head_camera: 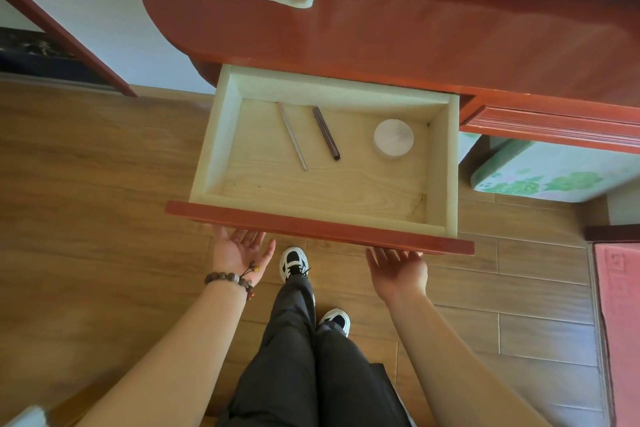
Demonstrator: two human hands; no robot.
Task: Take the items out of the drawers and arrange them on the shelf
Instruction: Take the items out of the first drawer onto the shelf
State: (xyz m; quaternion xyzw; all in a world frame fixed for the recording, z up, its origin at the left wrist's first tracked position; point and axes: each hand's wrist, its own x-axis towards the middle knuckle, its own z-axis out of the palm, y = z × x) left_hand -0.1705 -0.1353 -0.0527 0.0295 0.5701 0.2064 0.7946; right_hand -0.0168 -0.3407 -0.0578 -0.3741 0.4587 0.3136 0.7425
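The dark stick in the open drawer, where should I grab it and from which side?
Pinch the dark stick around its middle, coming straight down from above. It lies flat on the drawer floor, slanted, with bare wood along both long sides, so fingers fit either side of it. The silver stick lies apart on one side and the white round disc on the other, so neither blocks a top-down pinch.

My drawer [440, 156] stands pulled out from the red-brown desk [381, 38]. Inside lie a silver pen [293, 137], a dark pen [327, 133] beside it, and a round white container [393, 139] — well apart from the pens. My left hand [239, 248] and right hand [398, 269] are palm-up under the drawer's red front [318, 224] — fingers hidden beneath it.
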